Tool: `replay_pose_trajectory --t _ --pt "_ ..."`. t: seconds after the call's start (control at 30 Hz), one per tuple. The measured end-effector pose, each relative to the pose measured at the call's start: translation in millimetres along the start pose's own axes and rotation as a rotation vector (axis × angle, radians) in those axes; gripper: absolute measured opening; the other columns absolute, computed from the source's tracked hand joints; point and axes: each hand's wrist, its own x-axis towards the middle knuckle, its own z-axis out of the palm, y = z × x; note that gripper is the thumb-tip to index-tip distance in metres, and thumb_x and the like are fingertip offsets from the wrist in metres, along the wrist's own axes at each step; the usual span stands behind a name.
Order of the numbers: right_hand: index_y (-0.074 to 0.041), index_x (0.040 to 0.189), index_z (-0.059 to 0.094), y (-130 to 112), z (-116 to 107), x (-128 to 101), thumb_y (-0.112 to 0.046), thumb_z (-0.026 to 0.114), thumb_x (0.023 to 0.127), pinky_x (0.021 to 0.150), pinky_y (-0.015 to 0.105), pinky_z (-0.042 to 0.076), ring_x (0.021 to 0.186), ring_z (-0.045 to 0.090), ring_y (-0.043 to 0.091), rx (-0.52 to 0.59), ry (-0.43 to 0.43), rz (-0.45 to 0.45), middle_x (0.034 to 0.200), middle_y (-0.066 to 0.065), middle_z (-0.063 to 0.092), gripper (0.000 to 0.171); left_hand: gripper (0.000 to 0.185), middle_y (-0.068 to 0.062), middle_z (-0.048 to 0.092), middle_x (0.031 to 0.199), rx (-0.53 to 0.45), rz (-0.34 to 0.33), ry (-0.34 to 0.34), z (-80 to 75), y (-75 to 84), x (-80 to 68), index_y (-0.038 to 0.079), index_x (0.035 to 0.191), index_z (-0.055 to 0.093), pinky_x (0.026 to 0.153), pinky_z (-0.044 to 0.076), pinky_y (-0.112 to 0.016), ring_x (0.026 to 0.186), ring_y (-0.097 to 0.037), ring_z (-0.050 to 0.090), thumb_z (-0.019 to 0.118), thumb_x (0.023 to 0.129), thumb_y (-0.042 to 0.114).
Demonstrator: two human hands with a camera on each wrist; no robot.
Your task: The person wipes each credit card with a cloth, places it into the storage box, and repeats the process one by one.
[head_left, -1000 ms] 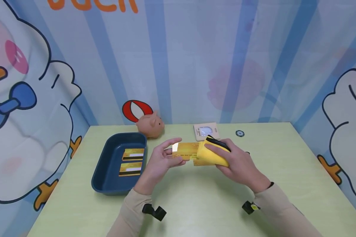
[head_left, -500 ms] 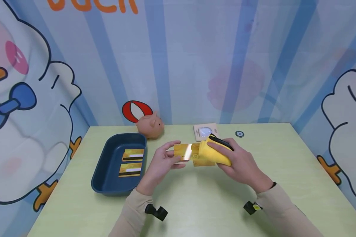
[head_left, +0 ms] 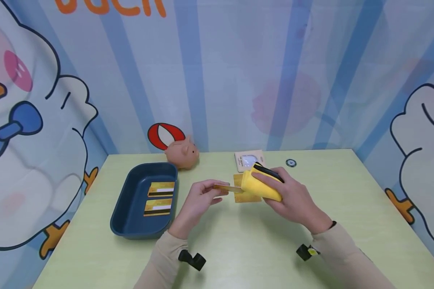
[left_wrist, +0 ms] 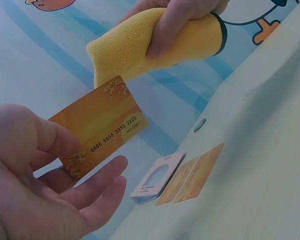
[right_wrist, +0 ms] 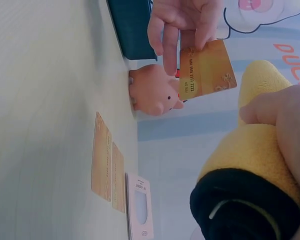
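My left hand [head_left: 202, 200] pinches a gold bank card [left_wrist: 102, 127] by one end, between thumb and fingers. Seen from the head the card is nearly edge-on, while the left wrist view shows its numbered face. My right hand [head_left: 293, 196] grips a bunched yellow cloth [head_left: 259, 185] with a black edge [right_wrist: 240, 205]. The cloth's loose end hangs close by the card's far end. Below, two more gold cards [right_wrist: 101, 160] lie side by side on the table, partly hidden by the cloth in the head view.
A dark blue tray [head_left: 121, 208] on the left holds two gold cards [head_left: 158, 207], stripe side up. At the back stand a pink piggy bank [head_left: 182, 153], a pale flat box with a clear window [head_left: 240, 161] and a small round chip [head_left: 291, 163]. A printed curtain [head_left: 224, 80] hangs behind.
The left hand has turned the gold card from facing the head camera to nearly edge-on. The yellow cloth shifted slightly right, then stayed about in place in the right hand.
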Motion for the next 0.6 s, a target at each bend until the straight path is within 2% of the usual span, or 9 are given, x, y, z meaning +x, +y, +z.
replay_pose_trajectory --t 0.17,0.3,0.43,0.6 --pt "-0.038 0.147 0.050 -0.9 -0.2 0.9 -0.020 0.074 0.087 0.061 0.032 0.053 0.094 0.062 0.024 -0.002 -0.004 -0.003 0.127 0.012 0.053 0.067 0.026 -0.007 0.065 0.132 -0.018 0.003 0.009 0.4 -0.7 1.0 0.009 0.119 0.073 0.099 0.055 -0.044 0.110 -0.024 0.070 0.053 0.102 0.006" --pt "-0.038 0.147 0.050 -1.9 -1.0 1.4 -0.020 0.074 0.086 0.062 0.033 0.053 0.094 0.062 0.025 -0.004 0.002 -0.009 0.127 0.013 0.053 0.068 0.026 -0.008 0.066 0.129 -0.028 0.016 0.000 0.4 -0.4 0.6 0.010 0.119 0.074 0.098 0.056 -0.043 0.108 -0.023 0.070 0.054 0.102 0.005" --pt "-0.039 0.147 0.050 -1.9 -0.6 1.3 -0.020 0.074 0.086 0.061 0.032 0.052 0.092 0.062 0.023 -0.004 0.002 -0.006 0.127 0.013 0.053 0.068 0.027 -0.011 0.067 0.129 -0.023 0.054 -0.039 -0.5 -1.8 0.4 0.008 0.124 0.071 0.095 0.057 -0.041 0.107 -0.024 0.071 0.056 0.101 0.004" --pt "-0.038 0.147 0.050 -1.3 -0.1 0.9 -0.021 0.074 0.086 0.061 0.031 0.052 0.091 0.061 0.022 -0.010 -0.002 -0.008 0.127 0.013 0.053 0.067 0.034 -0.019 0.061 0.137 -0.026 0.089 -0.095 -1.5 -4.0 0.4 0.006 0.131 0.066 0.094 0.057 -0.036 0.110 -0.024 0.070 0.060 0.098 0.000"
